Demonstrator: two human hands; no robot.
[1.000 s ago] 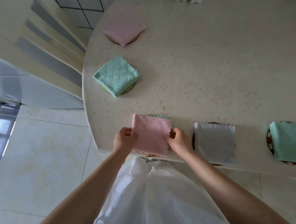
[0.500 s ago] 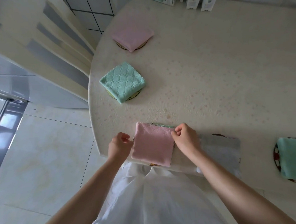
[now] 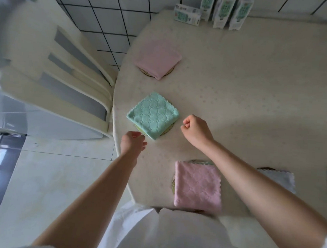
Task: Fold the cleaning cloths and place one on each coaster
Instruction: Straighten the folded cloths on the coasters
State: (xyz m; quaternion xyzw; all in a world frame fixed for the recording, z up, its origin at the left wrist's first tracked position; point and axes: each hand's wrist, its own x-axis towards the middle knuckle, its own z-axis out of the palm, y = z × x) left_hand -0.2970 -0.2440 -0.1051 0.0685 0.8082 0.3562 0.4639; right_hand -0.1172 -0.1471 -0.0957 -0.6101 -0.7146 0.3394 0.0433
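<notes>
Both hands empty: left hand (image 3: 132, 143) loosely curled at tabletop's left edge, right hand (image 3: 195, 130) clenched, flanking green cloth (image 3: 153, 115) folded on coaster (image 3: 168, 127). Pink cloth (image 3: 197, 185) folded at near edge. Soft, light, limp; likely best pinched at corners, else fold slips open.

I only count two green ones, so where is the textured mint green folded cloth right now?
The textured mint green folded cloth lies on a round coaster near the table's left edge, between both hands, with a folded pink cloth beyond it.
</notes>
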